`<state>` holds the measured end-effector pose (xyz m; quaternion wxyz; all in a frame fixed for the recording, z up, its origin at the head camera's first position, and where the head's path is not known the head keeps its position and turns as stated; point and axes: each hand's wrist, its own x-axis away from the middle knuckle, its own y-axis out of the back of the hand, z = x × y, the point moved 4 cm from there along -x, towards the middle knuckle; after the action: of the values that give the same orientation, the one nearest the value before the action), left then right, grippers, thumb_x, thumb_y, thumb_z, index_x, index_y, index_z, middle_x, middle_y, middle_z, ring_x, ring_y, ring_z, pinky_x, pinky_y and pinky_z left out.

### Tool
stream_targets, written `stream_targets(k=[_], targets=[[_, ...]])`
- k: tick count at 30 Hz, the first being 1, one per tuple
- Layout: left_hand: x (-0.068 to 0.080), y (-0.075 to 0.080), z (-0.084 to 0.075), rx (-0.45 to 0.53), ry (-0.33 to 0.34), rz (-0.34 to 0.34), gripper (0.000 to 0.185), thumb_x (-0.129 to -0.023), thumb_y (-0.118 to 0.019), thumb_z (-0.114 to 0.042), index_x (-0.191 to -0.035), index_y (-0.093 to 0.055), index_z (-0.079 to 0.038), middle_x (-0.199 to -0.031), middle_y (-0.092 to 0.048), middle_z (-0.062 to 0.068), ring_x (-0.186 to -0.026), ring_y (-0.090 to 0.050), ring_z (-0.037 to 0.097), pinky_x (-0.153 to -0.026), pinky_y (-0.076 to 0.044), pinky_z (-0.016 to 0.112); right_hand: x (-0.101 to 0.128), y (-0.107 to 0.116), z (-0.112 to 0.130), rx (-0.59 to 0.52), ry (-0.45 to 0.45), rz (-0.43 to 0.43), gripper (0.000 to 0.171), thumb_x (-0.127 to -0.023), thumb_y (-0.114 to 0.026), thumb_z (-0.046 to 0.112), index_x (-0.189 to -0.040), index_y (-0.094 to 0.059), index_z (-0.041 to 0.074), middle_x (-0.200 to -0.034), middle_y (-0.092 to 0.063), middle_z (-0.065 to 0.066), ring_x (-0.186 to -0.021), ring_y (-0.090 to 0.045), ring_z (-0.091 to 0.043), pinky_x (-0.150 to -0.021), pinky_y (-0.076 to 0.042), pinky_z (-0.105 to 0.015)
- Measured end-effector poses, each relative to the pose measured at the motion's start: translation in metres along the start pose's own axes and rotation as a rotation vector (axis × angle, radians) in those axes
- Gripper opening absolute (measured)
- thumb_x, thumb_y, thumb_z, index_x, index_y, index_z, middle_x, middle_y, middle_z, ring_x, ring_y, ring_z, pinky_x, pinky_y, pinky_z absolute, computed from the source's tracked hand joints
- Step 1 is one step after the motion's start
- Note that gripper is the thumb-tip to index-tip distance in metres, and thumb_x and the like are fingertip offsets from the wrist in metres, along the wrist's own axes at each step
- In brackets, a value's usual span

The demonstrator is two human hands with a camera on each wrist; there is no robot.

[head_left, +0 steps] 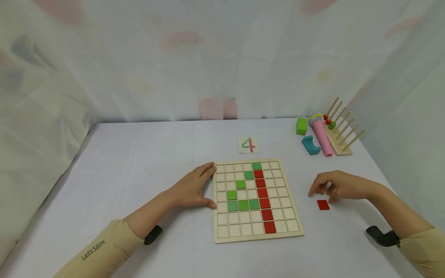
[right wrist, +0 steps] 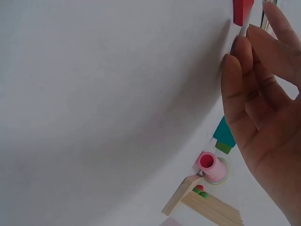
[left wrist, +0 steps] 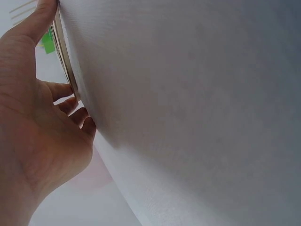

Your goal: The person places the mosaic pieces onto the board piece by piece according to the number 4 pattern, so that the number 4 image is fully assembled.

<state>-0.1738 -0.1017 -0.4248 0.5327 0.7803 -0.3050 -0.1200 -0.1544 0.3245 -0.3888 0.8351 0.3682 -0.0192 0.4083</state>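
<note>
A wooden grid board [head_left: 280, 226] lies on the white table, holding a column of red square tiles [head_left: 264, 203] and several green square tiles [head_left: 241, 184]. My left hand [head_left: 192, 189] rests against the board's left edge, thumb and fingers spread apart along it. The left wrist view shows that hand [left wrist: 42, 132] touching the board's side [left wrist: 66, 56]. To the board's right, a loose red tile [head_left: 323, 205] lies on the table. My right hand [head_left: 337, 186] hovers just behind it, fingers loosely bent and holding nothing; in the right wrist view the fingertips are close to the red tile [right wrist: 241, 13].
Behind the board lies a small pattern card [head_left: 255, 148]. At the back right are a green block [head_left: 301, 126], a teal curved block [head_left: 310, 146], a pink toy microphone [head_left: 322, 137] and a wooden peg stand [head_left: 342, 150] with upright rods.
</note>
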Motion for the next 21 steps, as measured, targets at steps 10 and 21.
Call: stream_targets(k=[10, 21], targets=[[0.0004, 0.0005, -0.0005, 0.002, -0.01, -0.01, 0.122, -0.067, -0.076, -0.071, -0.157, -0.024, -0.008, -0.167, -0.017, 0.009, -0.153, -0.024, 0.033, -0.12, -0.033, 0.054, -0.0024, -0.0065, -0.0072, 0.034, 0.059, 0.018, 0.044, -0.073, -0.069, -0.011, -0.1, -0.076, 0.024, -0.093, -0.057, -0.002, -0.084, -0.055, -0.015, -0.064, -0.049, -0.021], [0.0008, -0.0004, 0.0008, 0.007, 0.006, 0.004, 0.122, -0.068, -0.078, -0.069, -0.158, -0.021, -0.01, -0.168, -0.015, 0.007, -0.154, -0.022, 0.031, -0.122, -0.03, 0.052, -0.0031, -0.0056, -0.0065, 0.029, 0.083, 0.017, 0.031, -0.072, -0.077, -0.001, -0.094, -0.078, 0.022, -0.093, -0.056, -0.004, -0.084, -0.054, -0.016, -0.063, -0.047, -0.02]])
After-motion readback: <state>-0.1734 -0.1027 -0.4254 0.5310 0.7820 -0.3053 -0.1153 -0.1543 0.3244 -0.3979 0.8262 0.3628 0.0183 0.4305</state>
